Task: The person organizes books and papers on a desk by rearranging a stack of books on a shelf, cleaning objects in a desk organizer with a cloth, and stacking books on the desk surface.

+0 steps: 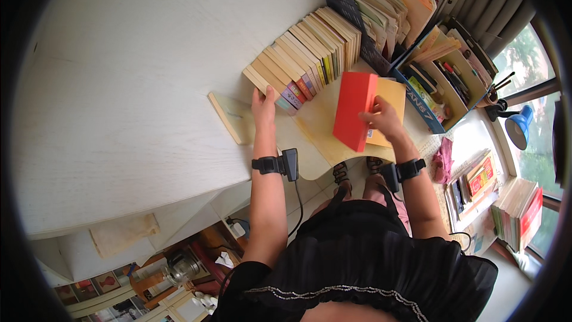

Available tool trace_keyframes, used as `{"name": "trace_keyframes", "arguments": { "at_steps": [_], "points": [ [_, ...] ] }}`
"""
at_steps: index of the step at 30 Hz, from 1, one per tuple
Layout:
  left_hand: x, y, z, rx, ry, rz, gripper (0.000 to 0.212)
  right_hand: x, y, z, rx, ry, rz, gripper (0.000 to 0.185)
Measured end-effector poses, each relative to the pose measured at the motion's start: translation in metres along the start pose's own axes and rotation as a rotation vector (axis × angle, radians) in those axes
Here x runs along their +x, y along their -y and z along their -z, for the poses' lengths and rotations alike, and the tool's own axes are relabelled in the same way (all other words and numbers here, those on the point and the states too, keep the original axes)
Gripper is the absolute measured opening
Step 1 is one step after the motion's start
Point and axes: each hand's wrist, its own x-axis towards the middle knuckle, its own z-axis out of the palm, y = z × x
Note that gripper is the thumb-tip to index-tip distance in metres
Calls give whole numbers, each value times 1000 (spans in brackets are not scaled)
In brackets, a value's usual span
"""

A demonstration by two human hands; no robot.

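My right hand (385,118) grips a red book (353,109) by its edge, thumb on the near face, and holds it upright above the desk. Partly behind it lies a yellow-orange envelope or folder (393,98). My left hand (263,106) rests against the near end of a curved row of upright books (304,56), its thumb and forefinger apart at the end book. Beside that wrist, a pale book (234,116) lies flat on the desk. The lower parts of my left fingers are hidden. Each wrist wears a black strap with a small device.
A dark blue file rack (348,13) full of papers stands at the row's far end. Next to it is a blue box (420,103) of stationery. Farther right are a blue lamp (518,127), a pink cloth (443,161) and stacked books (514,214). The desk's front edge (357,155) curves inward.
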Motion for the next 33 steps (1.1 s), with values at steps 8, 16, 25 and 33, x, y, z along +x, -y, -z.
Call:
{"name": "trace_keyframes", "arguments": {
  "at_steps": [8, 16, 25, 33],
  "points": [
    [25, 21, 27, 257, 27, -39, 72, -39, 19, -102, -388, 252, 473, 30],
    [-1, -23, 19, 509, -156, -328, 66, -15, 19, -174, -364, 89, 630, 28],
    [-5, 17, 13, -498, -89, 292, 59, 2, -29, -198, -204, -114, 686, 29],
    [3, 30, 19, -130, 78, 95, 45, 20, -59, -164, -641, 191, 268, 39]
  ]
}}
